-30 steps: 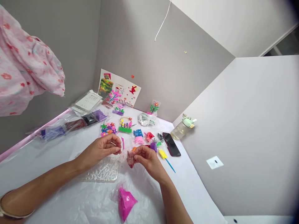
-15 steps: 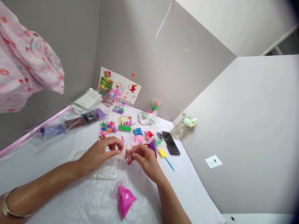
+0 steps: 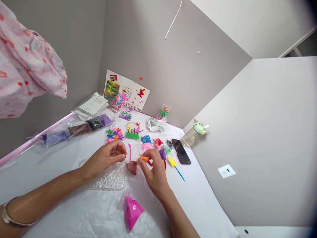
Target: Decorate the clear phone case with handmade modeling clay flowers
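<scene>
My left hand (image 3: 112, 154) is above the clear textured plastic sheet (image 3: 109, 181), with its thumb and fingertips pressed together; whatever is in the pinch is too small to make out. Between my hands a brown clay packet (image 3: 131, 168) rests on the table in its clear wrapping. My right hand (image 3: 155, 170) is just right of it, its thumb and index finger curved apart around an orange clay packet (image 3: 143, 159) partly hidden by the fingers. A pink clay strip (image 3: 130, 151) lies beyond. Nearer my body sits a bright pink clay packet (image 3: 133, 213).
Clay packets in blue (image 3: 146, 139), red (image 3: 158, 143) and yellow (image 3: 171, 161) lie past my right hand, with a phone (image 3: 181, 152) and a bottle (image 3: 193, 136). Clay flowers (image 3: 114, 135) and wrapped clay bags (image 3: 79, 129) are at the left. Pink floral cloth (image 3: 32, 66) hangs upper left.
The brown packet has left my fingers and rests on the table. My hands have moved apart, the left one leftward, the right one slightly right by the orange packet.
</scene>
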The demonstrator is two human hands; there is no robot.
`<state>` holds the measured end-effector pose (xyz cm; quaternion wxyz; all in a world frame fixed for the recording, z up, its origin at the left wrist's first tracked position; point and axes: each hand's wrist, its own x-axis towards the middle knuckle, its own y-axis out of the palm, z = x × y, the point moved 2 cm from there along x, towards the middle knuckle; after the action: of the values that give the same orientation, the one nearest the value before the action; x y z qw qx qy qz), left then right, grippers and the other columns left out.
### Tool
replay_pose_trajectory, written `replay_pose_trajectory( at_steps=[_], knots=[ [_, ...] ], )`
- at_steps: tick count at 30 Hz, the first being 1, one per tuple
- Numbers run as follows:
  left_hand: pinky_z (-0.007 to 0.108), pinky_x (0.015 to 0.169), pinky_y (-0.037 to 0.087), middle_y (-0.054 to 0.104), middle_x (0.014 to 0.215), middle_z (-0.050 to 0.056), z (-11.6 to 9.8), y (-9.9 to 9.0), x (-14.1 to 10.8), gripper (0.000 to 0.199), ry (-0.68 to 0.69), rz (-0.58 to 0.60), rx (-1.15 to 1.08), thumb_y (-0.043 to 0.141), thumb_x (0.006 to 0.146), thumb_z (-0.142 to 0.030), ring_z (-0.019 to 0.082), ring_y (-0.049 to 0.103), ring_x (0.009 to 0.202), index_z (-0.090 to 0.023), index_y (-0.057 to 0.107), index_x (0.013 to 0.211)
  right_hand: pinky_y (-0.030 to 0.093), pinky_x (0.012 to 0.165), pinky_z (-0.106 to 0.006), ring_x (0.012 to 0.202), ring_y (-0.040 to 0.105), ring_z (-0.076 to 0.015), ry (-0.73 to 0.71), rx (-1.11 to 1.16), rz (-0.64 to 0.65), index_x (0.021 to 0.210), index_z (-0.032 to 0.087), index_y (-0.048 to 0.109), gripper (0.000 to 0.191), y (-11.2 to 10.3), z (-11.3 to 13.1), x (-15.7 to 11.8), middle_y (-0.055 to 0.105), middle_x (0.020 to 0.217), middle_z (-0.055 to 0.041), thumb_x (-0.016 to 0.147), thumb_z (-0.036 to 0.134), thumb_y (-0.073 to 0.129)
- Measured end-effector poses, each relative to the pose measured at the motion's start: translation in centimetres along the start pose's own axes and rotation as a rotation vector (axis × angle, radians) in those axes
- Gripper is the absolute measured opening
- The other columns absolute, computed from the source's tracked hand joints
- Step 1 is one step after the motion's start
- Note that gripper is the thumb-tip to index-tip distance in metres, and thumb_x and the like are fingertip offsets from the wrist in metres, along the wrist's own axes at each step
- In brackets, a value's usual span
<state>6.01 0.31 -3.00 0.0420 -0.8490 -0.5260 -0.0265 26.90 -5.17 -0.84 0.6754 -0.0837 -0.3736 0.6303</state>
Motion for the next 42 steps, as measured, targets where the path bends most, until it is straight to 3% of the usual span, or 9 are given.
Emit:
replay_pose_trajectory(
  at_steps=[4,7,12,15,19,26,34,38,42],
  knots=[
    [0.035,0.074,0.056,0.067,0.085,0.000,0.5,0.4,-0.1,0.032,-0.022,0.014,-0.025,0.073,0.082,-0.050,0.020,0.069,0.076,-0.022,0.063,0.094,0.044,0.073,-0.032,0.079,0.058,-0.0194,-0.077,-0.092,0.089,0.086,0.022,0.061,0.012,1.4,0.0,-0.8,0.062,0.084,-0.0016,0.097,0.019,0.066],
    [0.039,0.082,0.057,0.072,0.092,0.002,0.6,-0.2,0.0,0.038,-0.036,-0.003,-0.016,0.069,0.086,-0.055,0.023,0.072,0.083,-0.023,0.068,0.107,0.050,0.078,-0.032,0.087,0.062,-0.0204,-0.135,-0.145,0.179,0.098,0.021,0.066,0.008,2.2,0.4,-1.2,0.067,0.095,-0.0043,0.095,0.015,0.072],
    [0.044,0.100,0.053,0.076,0.101,0.005,0.2,-1.4,0.1,0.046,-0.073,-0.038,0.016,0.070,0.086,-0.054,0.027,0.073,0.103,-0.023,0.070,0.121,0.052,0.101,-0.047,0.117,0.060,-0.0318,-0.297,-0.287,0.410,0.131,0.017,0.062,0.068,2.5,1.2,-1.3,0.067,0.133,-0.0152,0.075,0.031,0.097],
    [0.041,0.092,0.056,0.074,0.104,0.005,0.0,-1.2,0.1,0.044,-0.052,-0.014,0.008,0.072,0.083,-0.053,0.024,0.071,0.093,-0.023,0.070,0.114,0.052,0.099,-0.048,0.109,0.063,-0.0305,-0.243,-0.363,0.436,0.125,0.015,0.065,0.056,2.3,0.9,-1.0,0.071,0.118,-0.0124,0.078,0.023,0.095],
    [0.033,0.072,0.054,0.064,0.077,-0.002,0.0,-0.7,0.0,0.031,-0.038,0.036,0.035,0.061,0.087,-0.050,0.018,0.062,0.070,-0.022,0.065,0.099,0.054,0.086,-0.039,0.096,0.064,-0.0251,-0.183,-0.294,0.383,0.116,0.018,0.068,0.041,1.8,0.3,-0.6,0.072,0.104,-0.0075,0.082,0.017,0.090],
    [0.026,0.057,0.038,0.051,0.071,-0.005,0.6,-0.3,0.0,0.029,-0.043,0.143,0.155,0.060,0.087,-0.050,0.015,0.046,0.062,-0.021,0.062,0.085,0.051,0.080,-0.033,0.085,0.063,-0.0206,-0.193,-0.122,0.188,0.111,0.020,0.067,0.028,1.5,0.1,-0.6,0.070,0.091,-0.0025,0.088,0.013,0.081],
    [0.028,0.060,0.035,0.047,0.067,-0.006,1.8,0.3,0.1,0.017,-0.040,0.077,0.271,0.063,0.079,-0.039,0.016,0.044,0.064,-0.023,0.057,0.076,0.052,0.078,-0.036,0.086,0.063,-0.0228,-0.342,-0.165,0.171,0.130,0.020,0.064,0.035,1.7,0.6,-0.9,0.070,0.092,-0.0054,0.096,0.013,0.069],
    [0.031,0.068,0.044,0.056,0.082,-0.003,1.0,0.1,0.0,0.024,0.001,-0.034,0.283,0.063,0.075,-0.037,0.018,0.051,0.069,-0.023,0.060,0.095,0.054,0.078,-0.035,0.086,0.065,-0.0221,-0.317,-0.132,0.149,0.131,0.021,0.062,0.035,1.8,0.3,-0.9,0.073,0.097,-0.0066,0.097,0.013,0.068],
    [0.038,0.090,0.053,0.067,0.103,0.004,0.0,0.2,-0.5,0.037,0.054,-0.014,0.206,0.053,0.088,-0.045,0.024,0.067,0.099,-0.025,0.062,0.118,0.056,0.078,-0.035,0.086,0.068,-0.0216,-0.260,-0.101,0.070,0.132,0.022,0.062,0.038,1.7,-0.3,-0.8,0.074,0.101,-0.0073,0.096,0.013,0.069]
  ],
)
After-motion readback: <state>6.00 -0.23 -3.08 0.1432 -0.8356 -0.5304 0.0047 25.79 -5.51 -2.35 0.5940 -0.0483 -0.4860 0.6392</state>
